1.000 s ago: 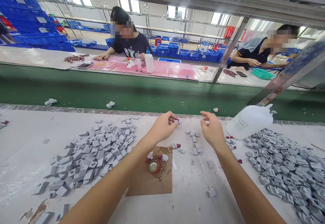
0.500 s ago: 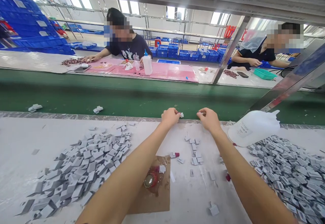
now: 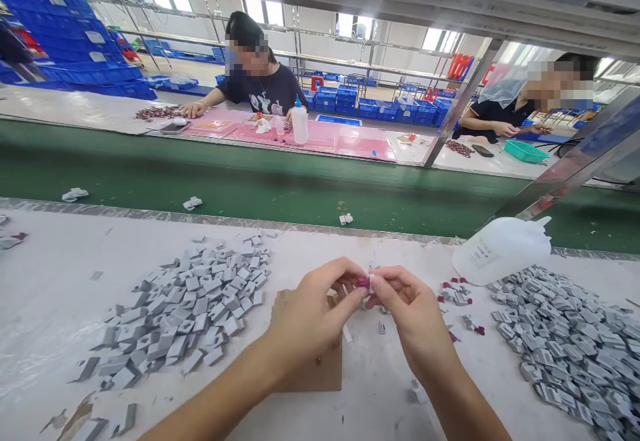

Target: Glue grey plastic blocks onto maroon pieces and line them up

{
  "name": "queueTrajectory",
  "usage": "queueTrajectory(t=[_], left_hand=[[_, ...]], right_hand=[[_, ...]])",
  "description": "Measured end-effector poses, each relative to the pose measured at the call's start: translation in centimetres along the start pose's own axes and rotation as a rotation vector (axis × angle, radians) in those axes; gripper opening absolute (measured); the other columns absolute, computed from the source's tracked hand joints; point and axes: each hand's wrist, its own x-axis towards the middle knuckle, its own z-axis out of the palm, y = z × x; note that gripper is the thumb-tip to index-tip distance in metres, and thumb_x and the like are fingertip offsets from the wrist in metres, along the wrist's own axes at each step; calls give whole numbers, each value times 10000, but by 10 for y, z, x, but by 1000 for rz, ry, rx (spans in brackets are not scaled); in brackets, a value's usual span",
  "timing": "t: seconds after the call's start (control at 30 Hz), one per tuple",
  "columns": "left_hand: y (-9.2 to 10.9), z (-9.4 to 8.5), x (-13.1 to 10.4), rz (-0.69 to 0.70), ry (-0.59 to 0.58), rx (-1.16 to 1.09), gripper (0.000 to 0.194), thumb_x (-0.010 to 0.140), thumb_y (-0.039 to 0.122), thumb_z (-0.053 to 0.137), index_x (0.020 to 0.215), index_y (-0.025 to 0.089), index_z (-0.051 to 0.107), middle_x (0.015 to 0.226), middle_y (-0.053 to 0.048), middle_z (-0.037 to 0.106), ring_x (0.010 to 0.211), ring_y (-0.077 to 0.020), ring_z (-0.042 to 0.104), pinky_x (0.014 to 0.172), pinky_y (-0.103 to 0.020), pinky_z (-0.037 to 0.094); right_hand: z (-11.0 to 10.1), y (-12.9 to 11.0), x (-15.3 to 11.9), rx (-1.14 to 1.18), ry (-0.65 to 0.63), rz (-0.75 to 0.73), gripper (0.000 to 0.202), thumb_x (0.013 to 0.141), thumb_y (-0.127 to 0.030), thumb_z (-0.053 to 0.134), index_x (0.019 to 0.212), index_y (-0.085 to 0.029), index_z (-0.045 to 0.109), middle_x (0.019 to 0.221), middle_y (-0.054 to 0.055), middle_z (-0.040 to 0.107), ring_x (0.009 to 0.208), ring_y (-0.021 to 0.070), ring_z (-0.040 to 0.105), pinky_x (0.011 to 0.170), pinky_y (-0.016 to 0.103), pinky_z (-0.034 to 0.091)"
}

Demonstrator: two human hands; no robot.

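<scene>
A small part (image 3: 364, 282) is held up over the table (image 3: 225, 401), gripped between both hands at their fingertips. Its maroon end is pinched by thumb and fingers of the left hand (image 3: 323, 301); its pale end is pinched by the right hand (image 3: 407, 304). Whether one piece or two is held cannot be told, fingers covering much of it. Brown card (image 3: 313, 376) partly hidden beneath the left hand. To the left, grey blocks (image 3: 187, 311) are heaped loosely; to the right, a denser heap of grey pieces (image 3: 575, 341) is seen, with a white jug (image 3: 500, 248) at its far edge. Several maroon-tipped parts (image 3: 455, 292) are scattered between the right hand and that heap. Beyond the table edge, three white clusters (image 3: 346, 218) are spaced well apart along the green belt (image 3: 270, 194). On the far side, two co-workers are seated; a pink mat (image 3: 350, 142), a blue-capped bottle (image 3: 300, 124) and a green basket (image 3: 526, 151) are noted on their bench (image 3: 75, 111).
</scene>
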Motion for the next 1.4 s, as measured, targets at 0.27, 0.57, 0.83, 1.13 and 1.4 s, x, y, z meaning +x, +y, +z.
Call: queueTrajectory(t=[0.27,0.57,0.83,1.13,1.4], left_hand=[[-20,-4,-72,-126,-23,40,180,1075,359,573,991,307,723,965,-8,748,897,-216,682,800,-322,530],[-41,-19,-112,-40,70,332,108,1021,384,671,1079,331,746,1045,-33,781,970,-258,725,849,-356,584],[-107,-74,-127,6,484,1024,318,1021,306,480,1158,277,765,1166,-130,793,1098,-391,676,925,-538,535],[-85,-62,-120,-49,518,713,200,983,434,604,1033,305,748,1052,-73,779,1028,-343,689,874,-454,569],[-63,-24,-105,-296,463,5,250,941,474,692,1086,285,767,947,-37,760,913,-256,744,825,-350,642]], right_hand=[[1,16,-56,-245,-250,-181,239,994,-352,802,1229,-377,843,1171,54,820,1025,255,794,893,350,676],[-28,28,-70,-434,-459,-161,187,1041,-280,727,1135,-375,856,1024,36,856,917,240,819,805,318,668],[-38,65,-88,-709,-76,-255,241,1078,-473,634,1042,-341,833,1003,72,844,955,333,782,829,465,647],[-9,39,-63,-429,-146,26,292,1000,-547,737,1095,-311,881,1055,80,856,978,308,810,884,420,681],[36,45,-50,-189,-163,91,392,900,-609,833,1044,-253,908,1095,118,872,1079,348,823,974,478,675]])
